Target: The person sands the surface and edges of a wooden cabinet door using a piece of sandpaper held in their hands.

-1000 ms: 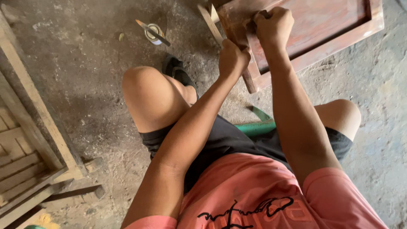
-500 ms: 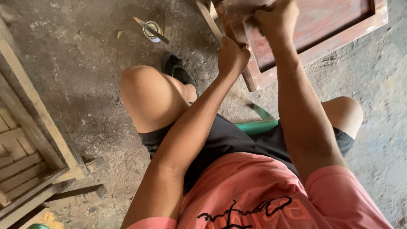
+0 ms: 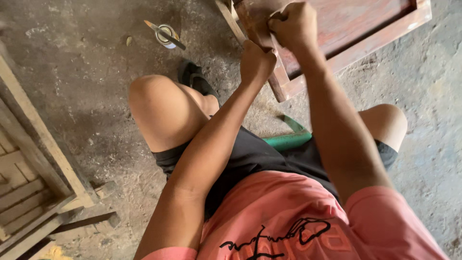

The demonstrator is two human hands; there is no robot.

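Observation:
A reddish-brown wooden frame with a recessed panel lies tilted on the concrete floor in front of my knees. My left hand is closed around the frame's near rail, close to its corner. Just beyond it, my right hand is a fist pressed on the frame's top edge. It seems to clasp a small brown sheet, mostly hidden by the fingers. I sit on a green stool, with bare knees to either side.
A small open tin with a brush laid across it stands on the floor at upper left. A black sandal sits by my left knee. Pale unfinished wooden frames lie along the left edge.
My right hand has shifted slightly left along the frame's top edge. The left hand keeps its grip on the rail, and the frame has not moved.

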